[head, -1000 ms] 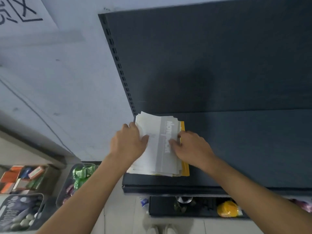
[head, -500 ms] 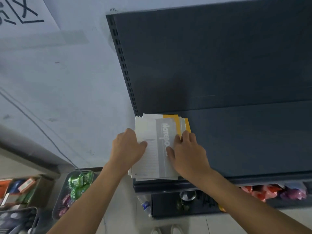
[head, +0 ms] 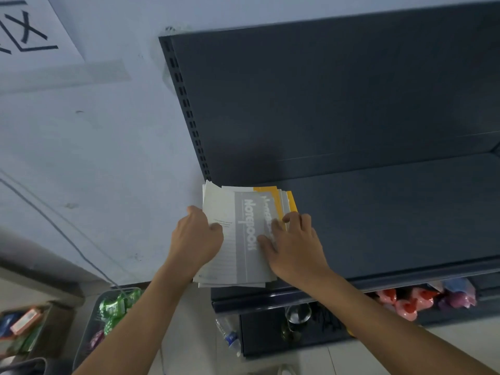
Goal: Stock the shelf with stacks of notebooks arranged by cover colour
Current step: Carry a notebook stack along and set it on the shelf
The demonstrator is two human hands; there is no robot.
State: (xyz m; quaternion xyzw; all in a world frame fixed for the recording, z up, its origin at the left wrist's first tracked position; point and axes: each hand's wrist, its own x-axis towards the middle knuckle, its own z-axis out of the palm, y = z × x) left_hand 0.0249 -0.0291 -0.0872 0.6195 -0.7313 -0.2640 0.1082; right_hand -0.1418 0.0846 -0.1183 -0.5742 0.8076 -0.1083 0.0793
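Since half a second ago the stack of white-and-grey paper notebooks has fanned, and more of the yellow-covered notebooks shows at its far right. It lies on the near left corner of the dark grey metal shelf, overhanging the left edge. Left hand grips the stack's left edge, thumb on top; right hand presses down, fingers splayed. I judge the colours are still mixed.

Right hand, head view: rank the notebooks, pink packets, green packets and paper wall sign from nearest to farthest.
1. Notebooks: directly under the right hand, touching it.
2. Pink packets: below, to the right.
3. Green packets: low on the left.
4. Paper sign: high up, far left.
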